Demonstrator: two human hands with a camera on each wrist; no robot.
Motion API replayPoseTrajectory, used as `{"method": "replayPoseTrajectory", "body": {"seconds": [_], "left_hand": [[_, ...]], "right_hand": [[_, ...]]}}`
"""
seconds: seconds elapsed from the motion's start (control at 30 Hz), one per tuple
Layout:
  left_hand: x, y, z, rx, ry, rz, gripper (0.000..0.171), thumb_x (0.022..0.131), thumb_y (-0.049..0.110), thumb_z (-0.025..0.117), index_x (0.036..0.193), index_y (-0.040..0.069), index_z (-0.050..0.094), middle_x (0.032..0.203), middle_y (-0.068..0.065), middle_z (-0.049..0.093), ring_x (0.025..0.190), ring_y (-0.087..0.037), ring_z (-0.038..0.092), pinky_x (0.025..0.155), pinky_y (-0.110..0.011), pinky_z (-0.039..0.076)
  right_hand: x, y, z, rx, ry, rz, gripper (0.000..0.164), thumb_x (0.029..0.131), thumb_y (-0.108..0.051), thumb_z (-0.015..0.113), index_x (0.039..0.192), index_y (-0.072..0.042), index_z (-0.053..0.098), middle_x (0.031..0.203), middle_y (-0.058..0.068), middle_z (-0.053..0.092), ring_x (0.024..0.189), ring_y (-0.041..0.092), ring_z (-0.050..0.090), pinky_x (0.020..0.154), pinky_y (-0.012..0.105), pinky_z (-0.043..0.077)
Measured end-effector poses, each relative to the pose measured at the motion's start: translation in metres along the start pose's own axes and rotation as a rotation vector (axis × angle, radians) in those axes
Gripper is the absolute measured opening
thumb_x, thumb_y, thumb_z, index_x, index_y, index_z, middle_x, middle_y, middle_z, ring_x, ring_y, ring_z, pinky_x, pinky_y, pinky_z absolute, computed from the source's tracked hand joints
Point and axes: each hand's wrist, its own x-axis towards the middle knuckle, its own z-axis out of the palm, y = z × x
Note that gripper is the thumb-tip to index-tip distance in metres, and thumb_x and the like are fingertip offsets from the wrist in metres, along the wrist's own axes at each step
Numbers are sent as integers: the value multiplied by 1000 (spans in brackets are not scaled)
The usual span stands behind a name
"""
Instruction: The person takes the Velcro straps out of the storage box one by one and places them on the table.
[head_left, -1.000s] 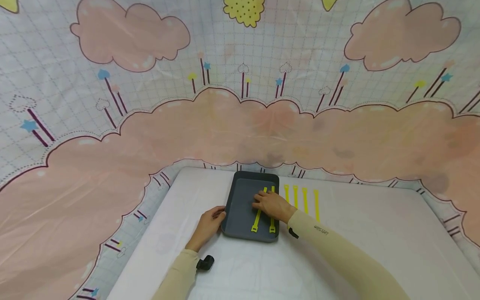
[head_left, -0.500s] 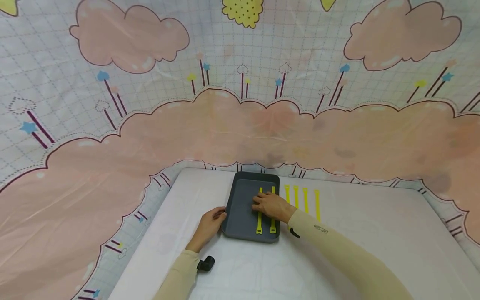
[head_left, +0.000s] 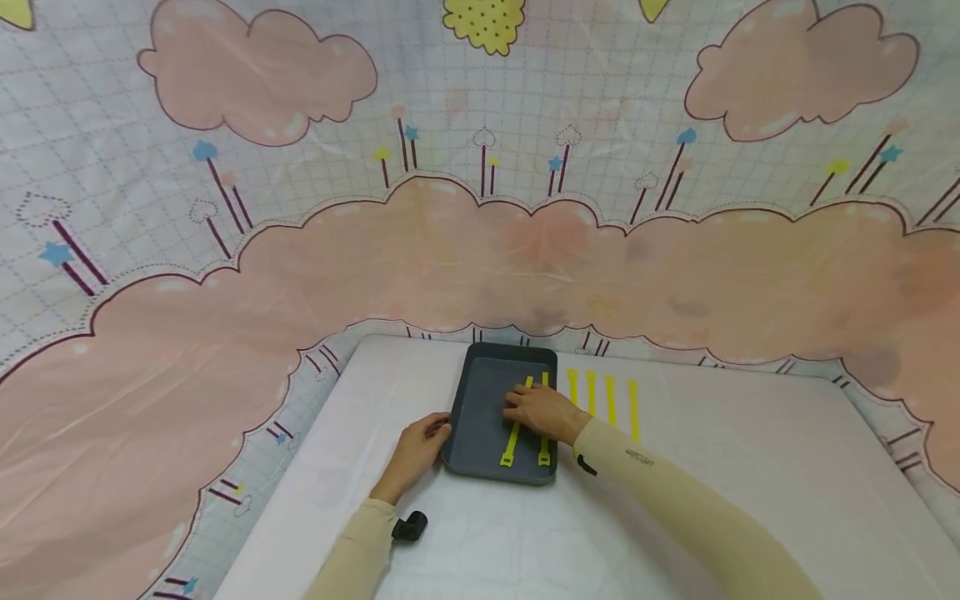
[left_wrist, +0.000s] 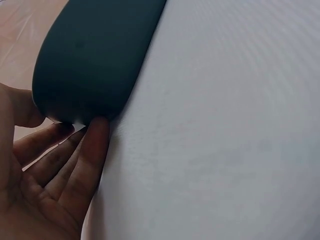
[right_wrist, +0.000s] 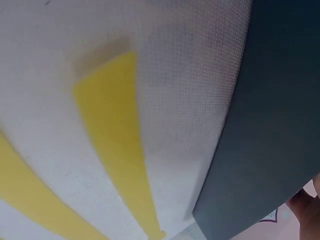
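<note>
A dark grey rectangular tray (head_left: 476,417) lies on the table with its long sides running away from me. My left hand (head_left: 412,454) grips its near left edge; in the left wrist view the fingers (left_wrist: 92,150) meet the outer wall (left_wrist: 95,65). Inside the tray, my right hand (head_left: 546,412) holds a yellow slotted-head cable tie (head_left: 511,446), slanted, its middle hidden under the fingers. A second yellow tie (head_left: 544,450) lies along the right wall, partly behind that hand. The right wrist view shows the tray's side (right_wrist: 265,115) and some fingers (right_wrist: 302,210) beyond it.
Several more yellow ties (head_left: 591,392) lie in a row on the white table (head_left: 750,450), just right of the tray; the right forearm covers their near ends. One tie (right_wrist: 117,130) shows close up beside the tray wall. A printed cloth (head_left: 600,267) rises behind the table.
The tie under my right hand swung from slanted to nearly straight, then back to slanted, its near end shifting left. The left hand and tray stay put.
</note>
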Motion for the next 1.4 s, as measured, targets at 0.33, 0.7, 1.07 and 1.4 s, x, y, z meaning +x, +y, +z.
{"method": "replayPoseTrajectory", "body": {"seconds": [0.33,0.7,1.07,1.4], "left_hand": [[-2,3,-2,20,5,6,33,100,19,57,128,3,63,122,-18,69,112,-32,67,93,-45,53],[-1,0,1,-9,13,-2,33,99,19,58,128,4,64,120,-16,69,111,-30,67,94,-45,52],[0,-2,1,6,12,12,32,99,18,57,127,3,64,120,-17,69,110,-30,68,93,-45,53],[0,-4,1,6,13,19,32,99,19,58,127,5,64,119,-16,70,110,-30,68,93,-45,53]], "right_hand": [[4,-3,-5,5,-19,-35,26,96,-16,62,118,-30,67,117,-2,63,107,17,56,91,35,53],[4,-4,-3,-61,-64,-42,34,95,-16,64,125,-32,61,126,-2,59,117,19,54,97,38,51],[1,-3,-1,-45,-51,-57,32,96,-17,63,125,-27,57,129,-4,60,116,18,53,97,39,51],[-3,0,-5,73,35,-8,17,100,-22,56,116,-23,63,122,0,62,113,20,57,95,44,52]]}}
